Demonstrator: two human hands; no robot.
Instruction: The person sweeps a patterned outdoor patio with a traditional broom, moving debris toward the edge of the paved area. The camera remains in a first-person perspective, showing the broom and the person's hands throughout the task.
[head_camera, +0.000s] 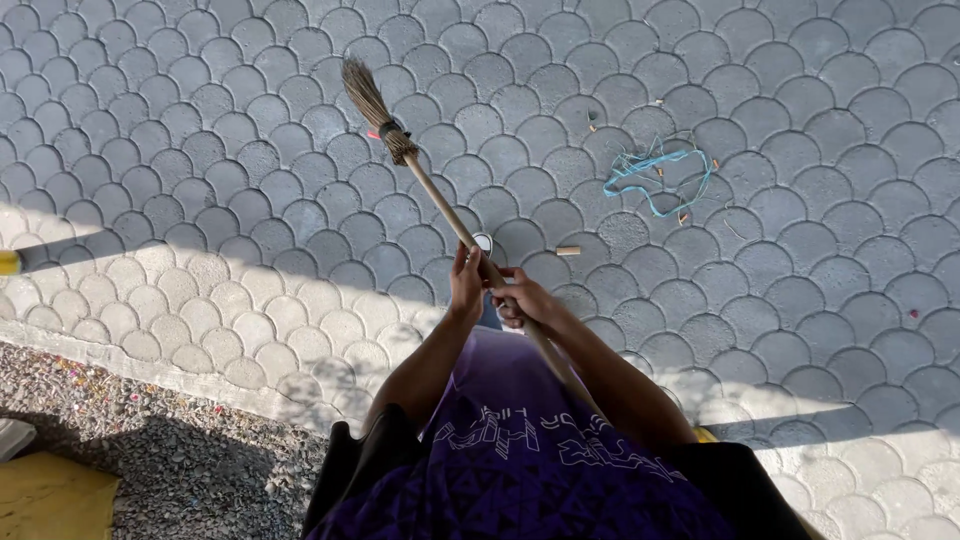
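The person stands on a pavement (780, 300) of grey, fan-shaped paving stones and holds a broom (440, 200) out in front of the body. The left hand (466, 283) is wrapped around the wooden handle (445, 210), its grip closed on the stick. The right hand (522, 301) sits just below it on the same handle, its grip also closed around the wood, so the two hands are nearly touching. The handle runs from beside the person's right hip up and to the left, ending in a bundle of brown bristles (366, 95) that is bound with a dark band and points away toward the shaded part of the pavement.

A tangle of light blue string (655, 175) lies on the stones to the right of the broom, well apart from it, with a few small scraps around it. A short, pale, cylinder-shaped piece (568, 250) lies on the stones near the right hand. A small round pale object (483, 242) shows just behind the handle above the hands. At lower left, a strip of gravel (150, 450) borders the paving.
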